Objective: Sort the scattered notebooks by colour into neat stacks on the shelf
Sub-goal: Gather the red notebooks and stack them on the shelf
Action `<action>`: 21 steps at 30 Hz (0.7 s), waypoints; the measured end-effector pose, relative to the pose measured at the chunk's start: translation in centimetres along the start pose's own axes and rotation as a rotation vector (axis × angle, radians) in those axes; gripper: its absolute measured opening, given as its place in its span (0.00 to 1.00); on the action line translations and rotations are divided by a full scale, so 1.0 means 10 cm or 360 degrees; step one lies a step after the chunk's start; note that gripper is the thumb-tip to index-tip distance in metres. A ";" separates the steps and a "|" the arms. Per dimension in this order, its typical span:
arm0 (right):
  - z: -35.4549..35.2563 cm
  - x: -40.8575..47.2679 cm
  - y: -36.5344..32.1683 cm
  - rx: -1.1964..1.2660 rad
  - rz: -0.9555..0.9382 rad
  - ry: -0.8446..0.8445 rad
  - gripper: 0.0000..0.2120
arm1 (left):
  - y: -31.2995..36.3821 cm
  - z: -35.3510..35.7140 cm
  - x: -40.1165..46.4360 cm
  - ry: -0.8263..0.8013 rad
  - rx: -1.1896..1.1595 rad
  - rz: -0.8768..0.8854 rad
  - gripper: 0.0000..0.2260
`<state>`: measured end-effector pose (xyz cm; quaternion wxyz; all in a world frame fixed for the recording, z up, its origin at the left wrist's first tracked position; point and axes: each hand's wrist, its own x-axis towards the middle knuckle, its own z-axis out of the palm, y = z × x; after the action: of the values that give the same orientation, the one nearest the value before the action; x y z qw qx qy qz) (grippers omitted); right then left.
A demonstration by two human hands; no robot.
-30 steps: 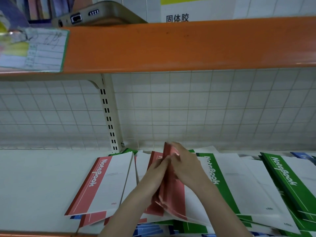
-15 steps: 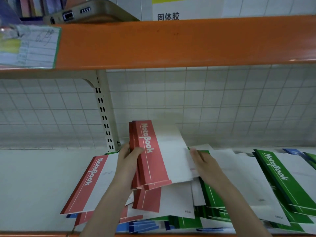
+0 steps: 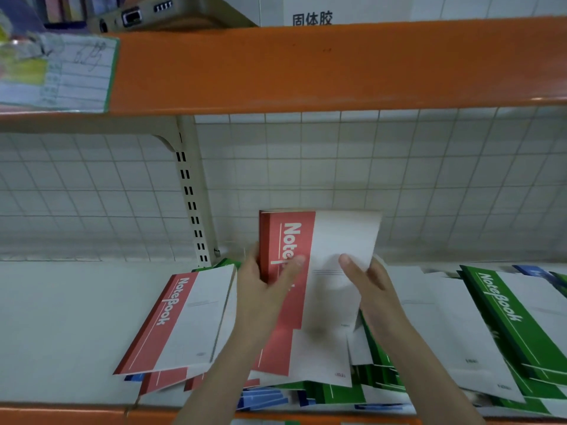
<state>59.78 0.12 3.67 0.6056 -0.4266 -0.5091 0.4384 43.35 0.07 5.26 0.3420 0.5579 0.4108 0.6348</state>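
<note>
1. Orange steel edges the upper shelf (image 3: 306, 65), which spans the whole width above a white lower shelf (image 3: 61, 317) backed by a wire grid.
2. Scattered notebooks lie overlapping on the lower shelf: a green notebook (image 3: 515, 320) to the right, a red notebook (image 3: 175, 323) lying flat to the left, blue ones underneath at the front edge.
3. Between them, a held stack of red notebooks (image 3: 306, 271) stands raised above the pile, long axis pointing away from the person, spines on the left, title reading top to bottom.
4. Both hands grip this stack: the left hand (image 3: 264, 286) curls round the spine edge, thumb across the red band; the right hand (image 3: 368, 280) pinches the white right edge.
5. Half a second ago the stack tilted leftward and the right hand rested flat on the pile; now the stack is squared up.
</note>
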 end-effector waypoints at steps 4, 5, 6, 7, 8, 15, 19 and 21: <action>0.09 -0.11 0.07 -0.0099 -0.0057 0.0076 0.18 | -0.16 0.05 -0.14 0.0075 -0.0002 -0.0147 0.21; 0.11 -0.12 0.08 -0.0172 -0.0071 0.0070 0.17 | -0.18 0.05 -0.15 0.0077 0.0008 -0.0172 0.21; 0.11 -0.13 0.09 -0.0260 -0.0087 0.0068 0.18 | -0.20 0.05 -0.15 0.0073 0.0020 -0.0189 0.21; 0.10 -0.13 0.10 -0.0335 -0.0121 0.0054 0.21 | -0.20 0.05 -0.15 0.0066 0.0027 -0.0194 0.20; 0.09 -0.12 0.09 -0.0375 -0.0164 0.0041 0.23 | -0.19 0.06 -0.14 0.0064 0.0029 -0.0195 0.21; -0.22 -0.07 -0.11 -0.0444 -0.0410 0.0049 0.13 | -0.03 0.27 0.02 -0.0188 -0.0035 -0.0436 0.23; -0.62 -0.10 -0.20 -0.0438 -0.0061 0.0172 0.15 | 0.07 0.60 -0.03 -0.0420 0.0143 -0.0445 0.20; -0.87 -0.14 -0.22 -0.0421 0.0147 0.0273 0.12 | 0.11 0.81 -0.08 -0.0497 0.0193 -0.0453 0.17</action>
<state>68.50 -2.37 4.46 0.5644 -0.5614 -0.4887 0.3569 51.54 -0.02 6.26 0.4534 0.6054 0.4648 0.4603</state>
